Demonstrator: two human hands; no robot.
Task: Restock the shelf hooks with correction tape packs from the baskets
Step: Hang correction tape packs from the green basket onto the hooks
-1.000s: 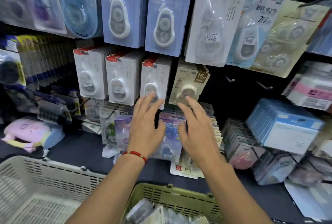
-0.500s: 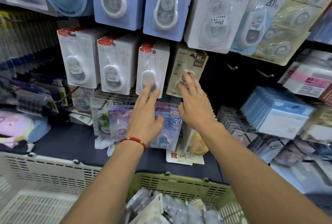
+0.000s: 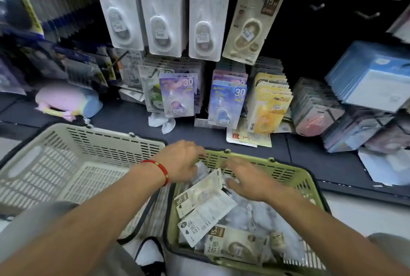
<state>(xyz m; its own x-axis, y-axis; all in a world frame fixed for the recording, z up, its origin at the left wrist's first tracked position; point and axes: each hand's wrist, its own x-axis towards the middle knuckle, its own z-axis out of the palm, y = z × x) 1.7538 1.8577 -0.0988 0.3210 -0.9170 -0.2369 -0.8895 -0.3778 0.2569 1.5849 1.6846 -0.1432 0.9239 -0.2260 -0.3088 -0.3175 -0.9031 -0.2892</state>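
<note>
Two baskets at shelf foot: beige basket (image 3: 73,165), green basket (image 3: 286,168) part cut off at lower edge. Green one holds loose correction tape packs (image 3: 206,211), white and tan cards, several blurred under clear wrap. Left hand (image 3: 179,161) knuckles up, fingertips hidden among packs, grip unclear. Right hand (image 3: 246,178) flat, fingers spread over packs.

Dark shelf ledge (image 3: 124,118): pink plush (image 3: 66,100), crumpled white paper (image 3: 161,122), upright card-pack rows (image 3: 226,102), flat cards (image 3: 248,137).
</note>
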